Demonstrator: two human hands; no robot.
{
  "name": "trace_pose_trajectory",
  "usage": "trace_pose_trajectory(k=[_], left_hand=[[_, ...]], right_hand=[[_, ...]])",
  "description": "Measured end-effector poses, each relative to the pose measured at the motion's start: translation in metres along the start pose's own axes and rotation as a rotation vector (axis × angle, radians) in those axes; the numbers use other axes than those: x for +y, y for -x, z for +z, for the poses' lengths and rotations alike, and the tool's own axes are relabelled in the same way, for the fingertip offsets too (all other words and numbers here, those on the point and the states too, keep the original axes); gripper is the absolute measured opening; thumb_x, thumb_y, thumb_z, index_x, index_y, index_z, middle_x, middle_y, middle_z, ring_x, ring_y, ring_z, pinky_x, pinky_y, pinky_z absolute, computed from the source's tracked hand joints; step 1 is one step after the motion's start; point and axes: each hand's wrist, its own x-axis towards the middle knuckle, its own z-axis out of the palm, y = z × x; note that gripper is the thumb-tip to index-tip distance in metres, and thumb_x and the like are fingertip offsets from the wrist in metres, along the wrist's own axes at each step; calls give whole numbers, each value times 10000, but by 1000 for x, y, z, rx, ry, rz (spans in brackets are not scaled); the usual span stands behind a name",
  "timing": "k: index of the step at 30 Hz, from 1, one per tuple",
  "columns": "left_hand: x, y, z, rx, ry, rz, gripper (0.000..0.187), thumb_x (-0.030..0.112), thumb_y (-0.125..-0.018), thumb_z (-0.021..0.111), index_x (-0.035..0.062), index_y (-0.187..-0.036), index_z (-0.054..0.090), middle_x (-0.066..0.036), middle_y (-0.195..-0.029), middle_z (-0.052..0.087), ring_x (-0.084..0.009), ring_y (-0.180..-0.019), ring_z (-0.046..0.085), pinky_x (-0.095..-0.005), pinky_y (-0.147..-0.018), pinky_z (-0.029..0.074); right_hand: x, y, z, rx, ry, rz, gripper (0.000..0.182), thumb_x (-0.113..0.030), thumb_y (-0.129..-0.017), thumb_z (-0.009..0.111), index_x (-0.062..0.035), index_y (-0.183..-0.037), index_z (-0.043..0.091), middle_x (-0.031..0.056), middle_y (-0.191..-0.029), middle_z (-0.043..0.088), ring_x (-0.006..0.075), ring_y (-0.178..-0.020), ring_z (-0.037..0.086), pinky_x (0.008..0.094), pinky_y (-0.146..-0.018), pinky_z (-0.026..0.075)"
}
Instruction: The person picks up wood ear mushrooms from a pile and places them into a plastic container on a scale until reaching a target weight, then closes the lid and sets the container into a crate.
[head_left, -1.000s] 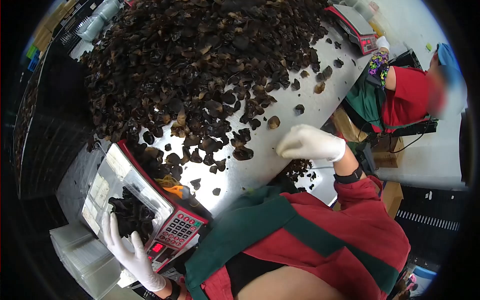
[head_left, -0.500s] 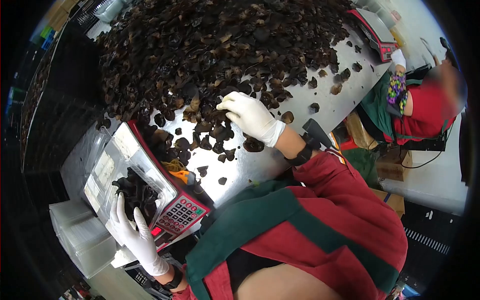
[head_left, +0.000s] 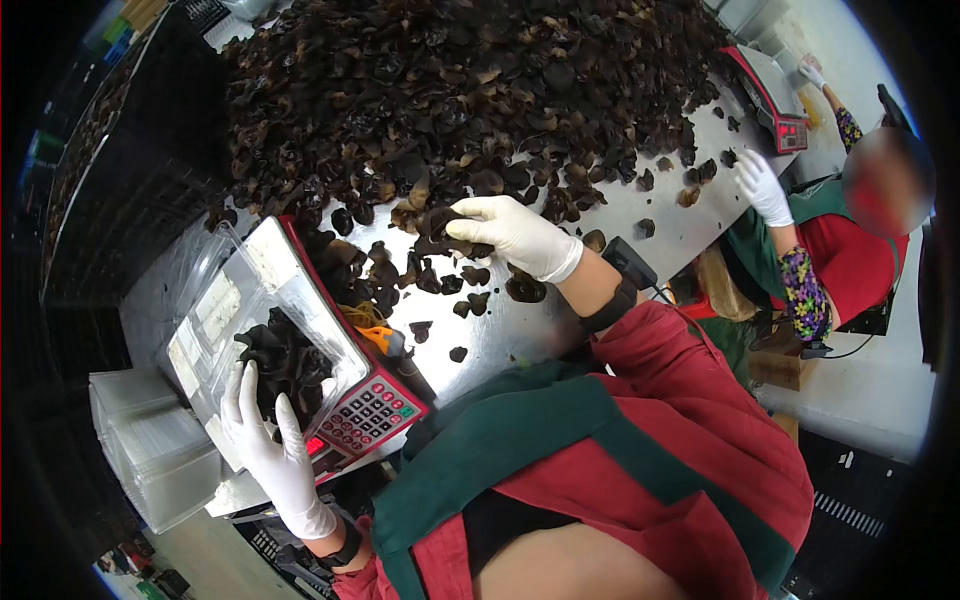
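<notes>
A broad heap of dark dried fungus pieces point(head_left: 470, 100) covers the metal table. My right hand point(head_left: 510, 236), in a white glove, pinches dark pieces at the heap's near edge. At the left stands a red-framed scale point(head_left: 365, 420) with a clear plastic tray point(head_left: 325, 352) on it, and dark pieces point(head_left: 285, 370) lie in the tray. My left hand point(head_left: 270, 440), also white-gloved, rests at the tray's near side, its fingers spread beside the pieces.
Stacked clear containers point(head_left: 155, 450) stand left of the scale. Orange-handled scissors point(head_left: 375, 335) lie beside it. A second scale point(head_left: 765, 95) is at the back right, near a co-worker point(head_left: 850, 240) with gloved hands raised. Loose pieces dot the metal surface point(head_left: 500, 335).
My right hand has moved slightly right and now holds dark pieces. My left hand has stayed by the tray. The co-worker's arms have moved, and both gloved hands now show.
</notes>
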Motion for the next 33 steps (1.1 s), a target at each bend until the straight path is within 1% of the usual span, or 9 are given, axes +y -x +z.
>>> trace_pose_trajectory(k=[3, 13, 17, 18, 23, 25, 28, 32, 33], left_hand=[[-4, 2, -1, 6, 13, 28, 436, 117, -946, 613, 57, -1373, 543, -150, -1343, 563, -319, -1251, 511, -423, -1068, 367], [-32, 14, -9, 291, 347, -126, 502, -29, -907, 581, -19, -1398, 477, -175, -1357, 559, -309, -1278, 521, -398, -1112, 350], [-35, 24, -8, 394, 506, -236, 410, 57, -971, 511, -43, -1369, 504, -177, -1368, 555, -293, -1303, 499, -403, -1131, 322], [-36, 27, -7, 394, 479, -236, 409, 96, -988, 490, -45, -1371, 505, -180, -1371, 555, -304, -1310, 489, -414, -1140, 305], [-29, 38, 10, 386, 579, -177, 569, 361, -1064, 369, -81, -1418, 426, -221, -1418, 505, -322, -1348, 452, -427, -1144, 306], [-29, 39, 13, 368, 562, -167, 608, 391, -1066, 366, -90, -1437, 392, -235, -1425, 490, -326, -1351, 451, -425, -1146, 306], [-37, 42, 16, 329, 672, -158, 615, 380, -1062, 388, -99, -1447, 363, -242, -1436, 475, -332, -1364, 440, -421, -1153, 302], [-36, 34, 1, 309, 419, -87, 546, 306, -1026, 478, -81, -1409, 444, -228, -1467, 460, -356, -1383, 418, -431, -1167, 278], [-35, 30, 0, 300, 404, -41, 540, 296, -1014, 501, -75, -1404, 458, -220, -1482, 450, -363, -1389, 412, -439, -1171, 270]], right_hand=[[0, -3, 4, -67, -357, 76, 225, -199, -1011, 582, -2, -1113, 623, 89, -1048, 684, 122, -765, 589, 210, -520, 411], [-52, -8, 90, -286, -201, -48, 331, -251, -1023, 557, -66, -1293, 605, 39, -1112, 688, 86, -936, 627, 232, -683, 519], [-75, -4, 177, -348, 218, -395, 341, -105, -915, 663, -52, -1251, 630, 65, -1076, 702, 176, -973, 669, 291, -874, 521], [-64, -18, 192, -335, 483, -907, 358, -37, -855, 670, -37, -1212, 638, 108, -1069, 687, 246, -981, 668, 325, -888, 522], [-19, -25, 244, -488, 1304, -1098, 449, -320, -795, 711, -123, -1189, 621, 98, -1281, 566, 289, -1316, 443, 486, -1143, 294], [-25, -22, 244, -504, 1284, -1093, 525, -285, -768, 750, -121, -1246, 608, 105, -1353, 547, 295, -1311, 477, 506, -1126, 324], [-58, -15, 218, -413, 1059, -1167, 608, -248, -712, 787, -140, -1283, 608, 126, -1391, 543, 327, -1306, 488, 502, -1087, 371], [-80, -12, 127, 115, 1049, -1103, 354, -142, -766, 734, -79, -1108, 672, 149, -1230, 627, 348, -1069, 628, 436, -892, 514], [-76, -1, 104, 178, 801, -762, 313, -123, -799, 716, -62, -1104, 686, 147, -1206, 642, 329, -1102, 636, 402, -941, 521]])
